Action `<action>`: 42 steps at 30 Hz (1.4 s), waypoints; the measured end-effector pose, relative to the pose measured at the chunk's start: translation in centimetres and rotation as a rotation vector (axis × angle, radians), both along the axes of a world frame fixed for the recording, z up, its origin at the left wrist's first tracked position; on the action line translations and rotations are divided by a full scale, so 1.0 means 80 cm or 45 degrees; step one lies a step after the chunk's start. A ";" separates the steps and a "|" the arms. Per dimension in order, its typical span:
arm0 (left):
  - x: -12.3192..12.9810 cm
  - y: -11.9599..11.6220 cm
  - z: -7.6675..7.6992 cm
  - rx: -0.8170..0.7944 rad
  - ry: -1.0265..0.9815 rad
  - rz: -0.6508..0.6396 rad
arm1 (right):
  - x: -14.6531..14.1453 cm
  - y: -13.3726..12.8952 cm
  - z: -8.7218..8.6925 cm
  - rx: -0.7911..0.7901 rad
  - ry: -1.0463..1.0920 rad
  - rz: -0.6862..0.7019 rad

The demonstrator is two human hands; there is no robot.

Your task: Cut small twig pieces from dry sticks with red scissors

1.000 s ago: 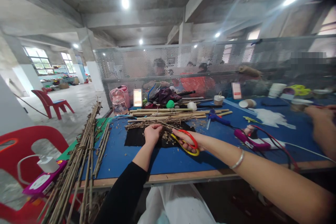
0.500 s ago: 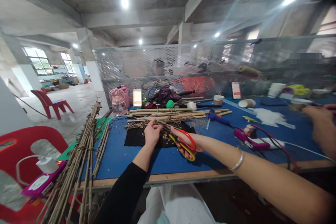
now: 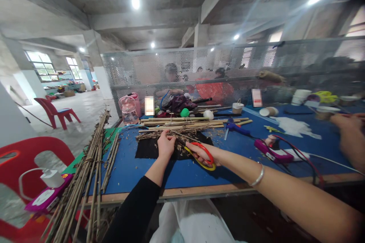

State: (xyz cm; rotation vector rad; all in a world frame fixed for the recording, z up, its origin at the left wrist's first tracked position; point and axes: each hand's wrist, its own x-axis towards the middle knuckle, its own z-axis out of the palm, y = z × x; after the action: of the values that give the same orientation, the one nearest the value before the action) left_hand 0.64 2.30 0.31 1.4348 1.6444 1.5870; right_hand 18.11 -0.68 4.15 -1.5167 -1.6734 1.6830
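Note:
My right hand (image 3: 202,154) is closed round a pair of scissors (image 3: 210,155) with red and yellow handles. Their dark blades point left, toward the fingertips of my left hand (image 3: 165,145). That hand is closed in a pinch on a thin brown twig (image 3: 185,135), though its fingers partly hide the spot. Beneath both hands lies a black cloth (image 3: 145,151) strewn with bits of bark. A bundle of rough twigs (image 3: 148,135) rests along the cloth's far edge, touching or close to my left fingers.
Longer sticks (image 3: 185,121) lie behind the cloth. A tall stick bundle (image 3: 88,163) leans over the table's left end. On the right are a blue glue gun (image 3: 238,127), a purple power strip (image 3: 272,152) and a co-worker's hands (image 3: 346,127). A perforated metal screen (image 3: 142,72) stands behind.
The scissors' handles have come closer together and the blades have swung shut near my left fingers. My left hand has stayed in place.

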 end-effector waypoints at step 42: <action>0.070 -0.037 0.019 -0.462 -0.491 -0.421 | -0.026 0.047 -0.013 0.983 0.086 -0.577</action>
State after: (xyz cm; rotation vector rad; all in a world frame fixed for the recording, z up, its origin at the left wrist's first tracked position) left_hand 6.22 -0.65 1.87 1.0663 1.3066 1.2110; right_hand 16.07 3.10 3.15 -1.2800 -1.5205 0.7143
